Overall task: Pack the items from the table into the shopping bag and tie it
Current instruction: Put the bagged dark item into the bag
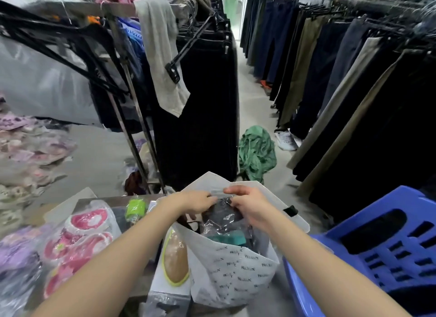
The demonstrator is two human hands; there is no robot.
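Shopping bag [236, 269], white with small printed lettering, stands open at the near edge of the worktop [139, 286], and it serves as the landmark for everything else. Just left of the bag, touching its side, lies a white packet [175, 262] with a tan oval insert edged in yellow-green. Further left of the bag sit plastic-wrapped pink and white goods [82, 236], and beyond those a small lime-green packet [135, 209]. Right of the bag stands a blue plastic basket [377, 250].

Inside the bag's mouth sits a clear plastic pack of dark clothing [224, 218], above a teal item [227, 238]. Both forearms reach over the bag. The left hand [195, 202] is curled, fingers pinching the top edge of the clear pack. The right hand [250, 204] is curled likewise, its fingertips gripping the same edge just beside the left.

Behind the bag, on the floor, lies a crumpled green garment [257, 151]. Further back and left of the bag stands a rack of black trousers [203, 99] with a grey cloth [160, 52] draped over its rail. Right of the bag, well behind it, runs a long row of hanging trousers [342, 80].
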